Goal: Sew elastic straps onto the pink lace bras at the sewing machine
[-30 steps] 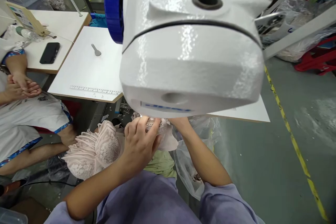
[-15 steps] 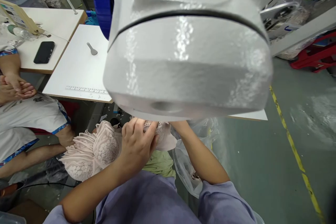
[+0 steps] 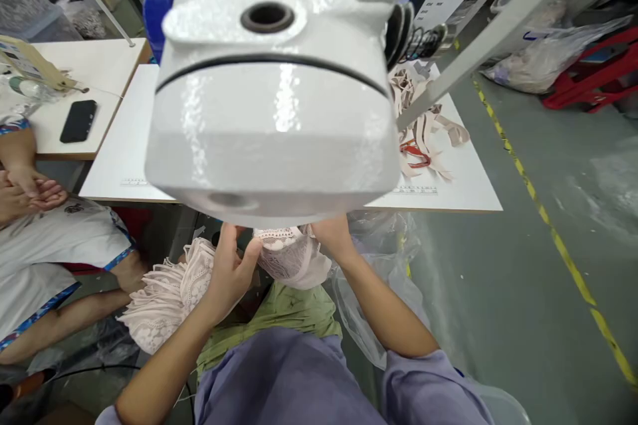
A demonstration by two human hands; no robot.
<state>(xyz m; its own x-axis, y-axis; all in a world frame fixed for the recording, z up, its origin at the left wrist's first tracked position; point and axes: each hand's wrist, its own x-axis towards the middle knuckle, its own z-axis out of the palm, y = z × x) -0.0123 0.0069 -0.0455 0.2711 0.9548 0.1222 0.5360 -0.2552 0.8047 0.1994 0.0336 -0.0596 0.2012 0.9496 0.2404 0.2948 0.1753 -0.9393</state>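
Observation:
A pale pink lace bra (image 3: 294,259) hangs below the front of a large white sewing machine head (image 3: 274,133), its upper part hidden behind the machine. My right hand (image 3: 333,239) grips the bra's right side; its fingertips are out of sight. To the left of the bra, my left hand (image 3: 232,269) is open, thumb and forefinger apart, with the thumb tip by the lace edge. Its other fingers are partly hidden. Beside my left wrist lies a stack of similar lace bras (image 3: 167,295). Green cloth (image 3: 279,315) covers my lap.
Fabric strips and orange-handled snips (image 3: 416,154) lie on the white table (image 3: 463,186) at right. A plastic bag (image 3: 363,319) hangs below. At left, a co-worker's clasped hands (image 3: 34,189) rest near a black phone (image 3: 78,121). A red stool (image 3: 588,86) stands far right.
My left hand has moved left off the bra, its thumb and forefinger spreading. More of the bra shows. The view has shifted, so the machine appears further left and the right table top shows.

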